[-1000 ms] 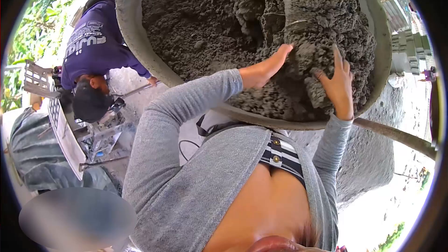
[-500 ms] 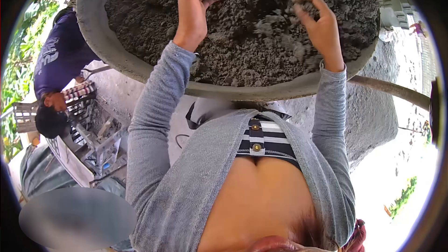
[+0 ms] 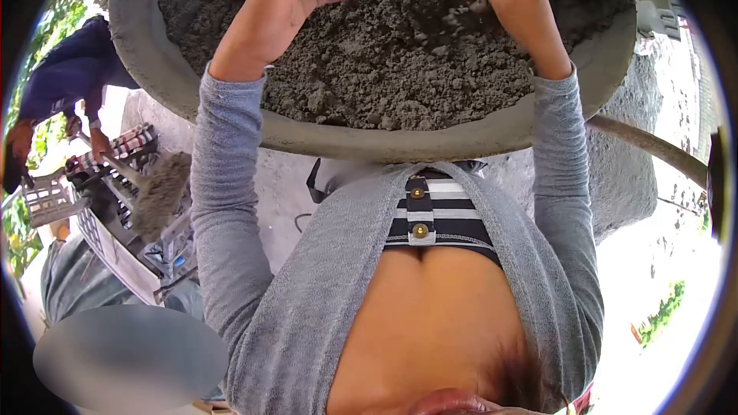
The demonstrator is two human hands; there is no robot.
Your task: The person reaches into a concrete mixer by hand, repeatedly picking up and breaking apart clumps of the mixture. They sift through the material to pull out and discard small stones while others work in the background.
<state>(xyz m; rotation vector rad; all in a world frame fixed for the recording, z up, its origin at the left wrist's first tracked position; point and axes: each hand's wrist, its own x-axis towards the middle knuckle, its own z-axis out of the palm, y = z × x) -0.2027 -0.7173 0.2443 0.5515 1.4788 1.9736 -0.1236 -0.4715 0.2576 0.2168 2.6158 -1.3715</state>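
One wide round tub (image 3: 384, 144) sits across the top of the view, just beyond the wearer's waist; top edge cut off by frame. Contents: crumbly dark-grey cement mix (image 3: 369, 84), uneven, lumps up to the near wall.

Left hand (image 3: 280, 4) is over the left-middle part of the mix, thumb and fingers apart, loosely curved, grey residue on them. Can't tell whether any mix sits in the palm.

Right hand (image 3: 526, 11) is over the right-middle part, fingers bent toward the left hand, grey lump at the fingertips. Blurry there, so can't tell if it's gripped. Loose crumbs just below those fingers. Hands well apart from each other.

Both forearms in grey cardigan (image 3: 330, 284) sleeves, crossing the near rim.

Left side: co-worker in dark purple shirt (image 3: 65, 73), bent over, hands on a shovel (image 3: 161, 196), its head grey-coated. Plastic crate (image 3: 50, 200) near that person. Right side: pole (image 3: 653, 146) runs outward from beside the tub, in front of a rough grey mass (image 3: 626, 184).
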